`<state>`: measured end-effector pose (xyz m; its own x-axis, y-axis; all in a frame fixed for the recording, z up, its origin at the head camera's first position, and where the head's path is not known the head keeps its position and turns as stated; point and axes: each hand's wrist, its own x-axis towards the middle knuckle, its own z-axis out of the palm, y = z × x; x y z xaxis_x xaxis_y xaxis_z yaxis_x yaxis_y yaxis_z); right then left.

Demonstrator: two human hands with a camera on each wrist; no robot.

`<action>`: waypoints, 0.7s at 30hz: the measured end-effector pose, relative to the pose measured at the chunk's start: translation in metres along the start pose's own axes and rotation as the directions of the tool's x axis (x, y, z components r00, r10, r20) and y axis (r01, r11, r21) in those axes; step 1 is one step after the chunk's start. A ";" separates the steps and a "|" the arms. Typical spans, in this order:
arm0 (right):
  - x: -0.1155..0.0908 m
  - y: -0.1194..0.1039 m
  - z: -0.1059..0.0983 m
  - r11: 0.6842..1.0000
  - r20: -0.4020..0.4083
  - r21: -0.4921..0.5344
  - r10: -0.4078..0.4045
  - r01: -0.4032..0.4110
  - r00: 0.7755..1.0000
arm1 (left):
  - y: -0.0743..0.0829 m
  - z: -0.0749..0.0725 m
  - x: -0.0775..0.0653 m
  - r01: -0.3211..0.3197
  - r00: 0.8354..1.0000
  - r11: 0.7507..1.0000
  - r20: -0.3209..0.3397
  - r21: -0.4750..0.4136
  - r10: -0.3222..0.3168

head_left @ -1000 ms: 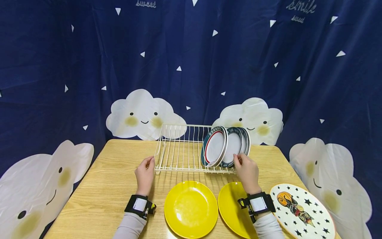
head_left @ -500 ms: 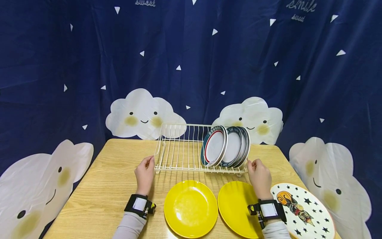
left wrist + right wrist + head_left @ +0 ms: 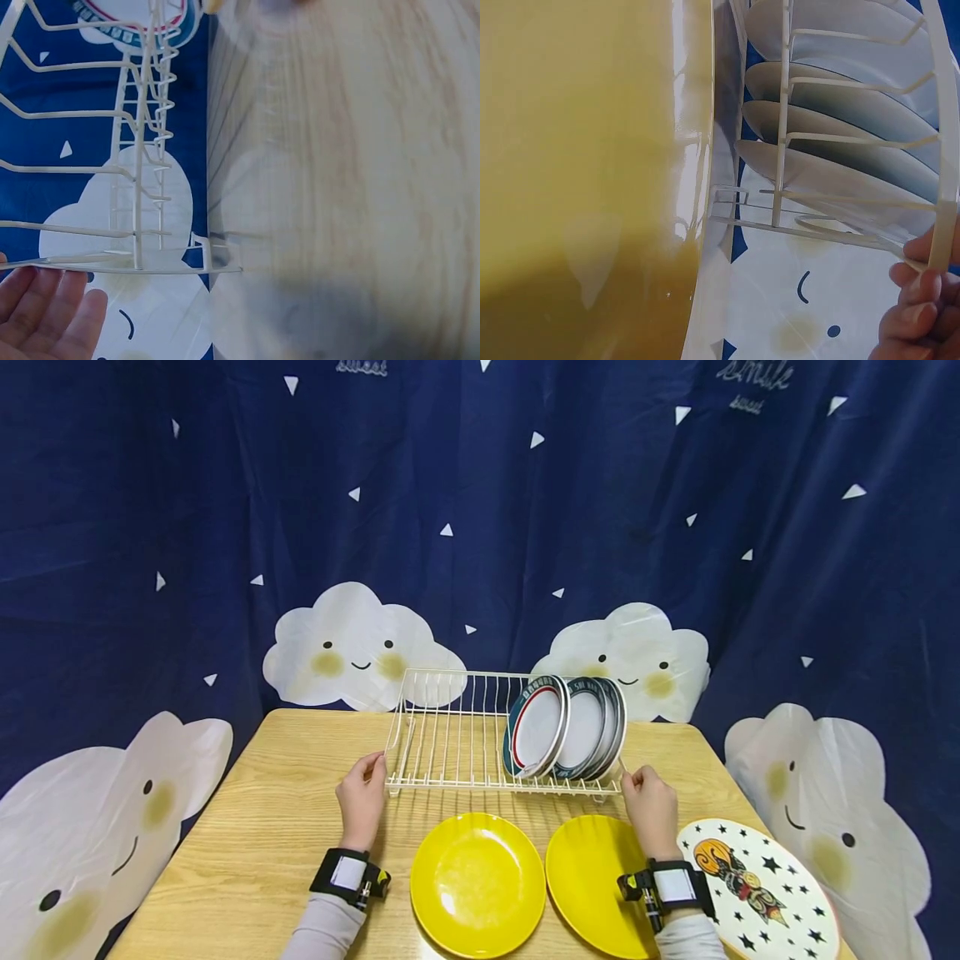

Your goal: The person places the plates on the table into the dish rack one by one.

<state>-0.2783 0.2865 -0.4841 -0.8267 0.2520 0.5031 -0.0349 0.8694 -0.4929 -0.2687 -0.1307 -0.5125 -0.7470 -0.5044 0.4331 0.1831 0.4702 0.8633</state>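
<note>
A white wire dish rack (image 3: 450,786) stands on the wooden table. My left hand (image 3: 362,802) pinches its front left corner; in the left wrist view, several fingers (image 3: 56,307) lie against the rack's end. At the front right corner my right hand (image 3: 649,810) grips the frame, with the fingertips (image 3: 919,311) curled around the end bar in the right wrist view. Several plates lean upright in the rack's right part, among them a teal-rimmed one with a red ring (image 3: 536,727) and a dark-rimmed one (image 3: 582,727). The rack's left slots hold nothing.
Two yellow plates lie flat before the rack, one in the middle (image 3: 477,881) and one partly under the right forearm (image 3: 588,877). A white plate with black stars (image 3: 795,885) lies at the right. A blue curtain (image 3: 480,485) hangs behind the table (image 3: 247,827).
My right hand has moved right and slightly toward me, from in front of the plates to the rack's right corner, and grips it there. My left hand stays at the left corner.
</note>
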 end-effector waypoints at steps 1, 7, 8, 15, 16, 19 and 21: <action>0.000 0.000 0.000 1.000 0.004 0.002 0.001 -0.001 1.000 | 0.000 0.000 0.000 0.002 1.000 1.000 0.008 -0.001 -0.002; 0.000 -0.003 -0.001 1.000 0.016 0.003 0.005 -0.005 1.000 | 0.001 -0.010 0.001 0.020 0.994 1.000 0.107 0.023 -0.022; 0.000 -0.003 -0.001 1.000 0.017 0.003 0.004 -0.004 1.000 | 0.002 -0.013 0.001 0.021 0.992 0.999 0.126 0.030 -0.024; 0.000 -0.001 0.000 1.000 0.019 0.003 0.012 -0.012 1.000 | 0.009 -0.030 -0.015 -0.128 0.976 0.981 0.193 0.142 0.100; 0.000 -0.001 0.000 1.000 0.016 0.004 0.013 -0.013 1.000 | 0.009 -0.032 -0.018 -0.182 0.970 0.968 0.195 0.174 0.148; 0.000 -0.001 0.001 1.000 0.012 0.005 0.020 -0.020 1.000 | 0.012 -0.039 -0.031 -0.386 0.916 0.888 0.219 0.251 0.336; -0.001 -0.001 0.001 1.000 0.010 0.007 0.027 -0.027 1.000 | 0.014 -0.043 -0.038 -0.530 0.845 0.800 0.252 0.280 0.472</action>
<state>-0.2782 0.2850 -0.4845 -0.8331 0.2711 0.4820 -0.0162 0.8592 -0.5113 -0.2105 -0.1363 -0.5057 -0.7060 -0.0219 0.7079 0.3637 0.8465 0.3889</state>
